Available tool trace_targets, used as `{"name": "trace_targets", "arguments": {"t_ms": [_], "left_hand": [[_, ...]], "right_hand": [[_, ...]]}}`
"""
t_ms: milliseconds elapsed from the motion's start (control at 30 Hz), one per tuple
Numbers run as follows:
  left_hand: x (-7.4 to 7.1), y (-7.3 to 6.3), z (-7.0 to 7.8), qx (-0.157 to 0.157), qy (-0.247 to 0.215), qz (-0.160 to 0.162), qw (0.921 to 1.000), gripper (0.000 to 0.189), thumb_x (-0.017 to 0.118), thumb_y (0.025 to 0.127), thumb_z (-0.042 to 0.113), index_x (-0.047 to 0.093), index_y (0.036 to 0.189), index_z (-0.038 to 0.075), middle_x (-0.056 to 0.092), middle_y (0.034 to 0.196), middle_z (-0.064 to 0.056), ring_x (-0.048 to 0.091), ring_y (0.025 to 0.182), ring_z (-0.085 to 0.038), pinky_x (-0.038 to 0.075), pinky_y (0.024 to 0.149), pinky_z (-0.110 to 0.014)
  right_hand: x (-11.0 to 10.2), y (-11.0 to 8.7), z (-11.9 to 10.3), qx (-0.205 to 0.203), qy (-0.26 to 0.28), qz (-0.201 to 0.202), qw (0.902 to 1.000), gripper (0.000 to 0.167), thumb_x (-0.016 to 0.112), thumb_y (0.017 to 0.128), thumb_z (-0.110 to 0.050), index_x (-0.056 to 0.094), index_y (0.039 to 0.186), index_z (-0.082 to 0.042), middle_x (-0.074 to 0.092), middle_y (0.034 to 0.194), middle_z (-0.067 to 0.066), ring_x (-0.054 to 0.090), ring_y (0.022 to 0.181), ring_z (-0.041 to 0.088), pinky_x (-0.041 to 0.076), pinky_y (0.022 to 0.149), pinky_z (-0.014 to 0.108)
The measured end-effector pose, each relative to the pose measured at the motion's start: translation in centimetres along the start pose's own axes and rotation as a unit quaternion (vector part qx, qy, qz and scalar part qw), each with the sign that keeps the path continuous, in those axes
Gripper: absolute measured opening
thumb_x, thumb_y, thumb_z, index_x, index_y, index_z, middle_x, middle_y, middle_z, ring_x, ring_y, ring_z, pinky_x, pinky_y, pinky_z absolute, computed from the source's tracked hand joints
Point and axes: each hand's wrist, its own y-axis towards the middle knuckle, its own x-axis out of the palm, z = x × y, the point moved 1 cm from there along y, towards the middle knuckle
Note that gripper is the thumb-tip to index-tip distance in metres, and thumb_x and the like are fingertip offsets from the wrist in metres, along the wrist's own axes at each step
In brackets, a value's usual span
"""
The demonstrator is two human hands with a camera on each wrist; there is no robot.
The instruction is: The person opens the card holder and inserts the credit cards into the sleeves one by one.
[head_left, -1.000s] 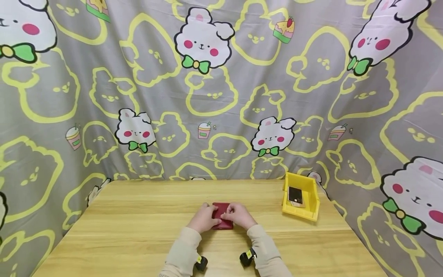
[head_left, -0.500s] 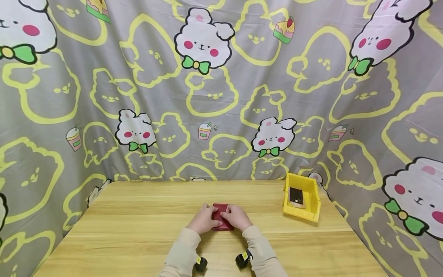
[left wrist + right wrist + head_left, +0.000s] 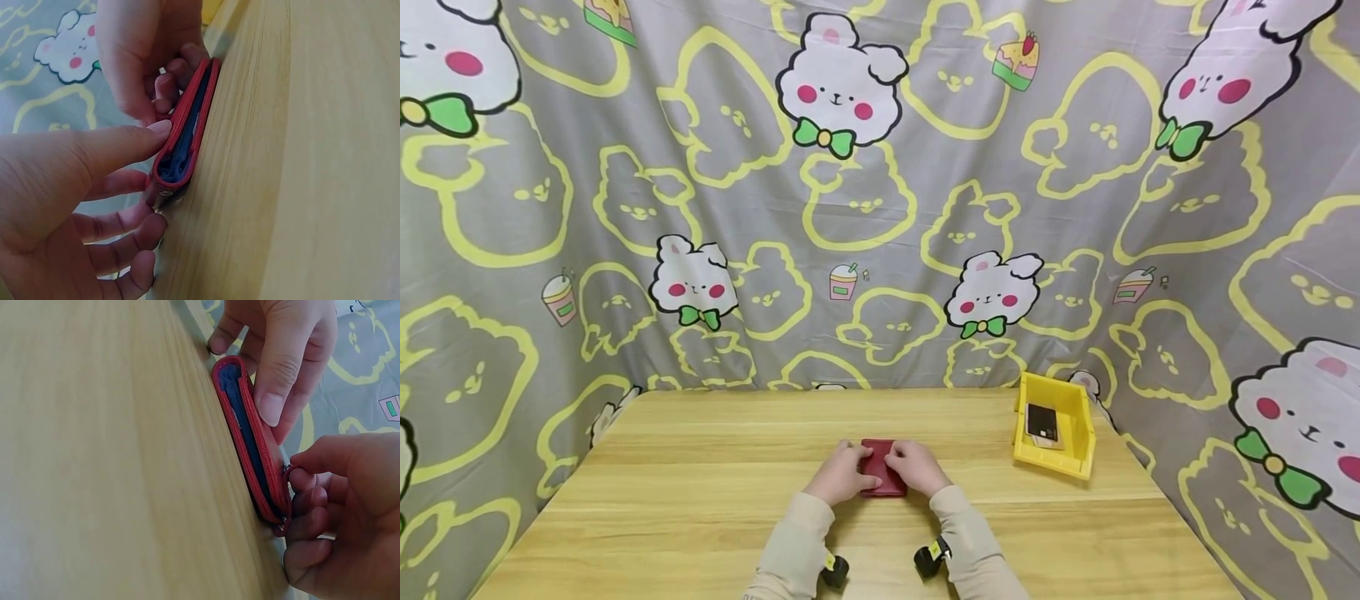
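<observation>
A red folded wallet (image 3: pixel 880 479) lies on the table in front of the person, its dark blue inside showing from the edge. My left hand (image 3: pixel 837 473) holds its folded spine side, thumb on the cover and the other fingers at the spine. From the opposite side, my right hand (image 3: pixel 919 468) pinches a small red strap (image 3: pixel 289 487) at the wallet's free edge between thumb and index finger. In the right wrist view the strap runs down to that edge, and the remaining fingers curl beside it.
A yellow open-front bin (image 3: pixel 1052 462) stands at the right rear of the wooden table (image 3: pixel 715 492), with a black card (image 3: pixel 1041 422) and a paler card inside. A patterned grey curtain (image 3: pixel 880 333) hangs behind the table and at both sides.
My right hand has lowered from a raised pinch above the cover and settled at the wallet's right edge. The left hand and the wallet have stayed in place.
</observation>
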Motion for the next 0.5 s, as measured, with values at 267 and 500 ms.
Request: {"name": "trace_targets", "arguments": {"t_ms": [267,500], "left_hand": [[0.1,0.2,0.0,-0.003,0.005,0.002,1.0000,0.054,0.079,0.081,0.025,0.062,0.124,-0.004,0.056,0.106,-0.017,0.054,0.087,-0.020,0.052,0.086,-0.041],[0.3,0.2,-0.1,-0.010,-0.001,0.000,1.0000,0.055,0.079,0.080,0.025,0.062,0.124,-0.004,0.055,0.105,-0.016,0.053,0.087,-0.020,0.052,0.085,-0.042]], "right_hand": [[-0.2,0.2,0.5,0.015,0.044,0.004,0.9989,0.020,0.057,0.088,-0.011,0.055,0.069,-0.005,0.044,0.064,-0.005,0.042,0.061,0.009,0.034,0.058,0.021],[-0.7,0.4,1.4,0.046,0.161,-0.009,0.9858,0.017,0.056,0.084,-0.008,0.056,0.072,0.004,0.044,0.060,-0.005,0.042,0.058,0.009,0.036,0.054,0.020]]}}
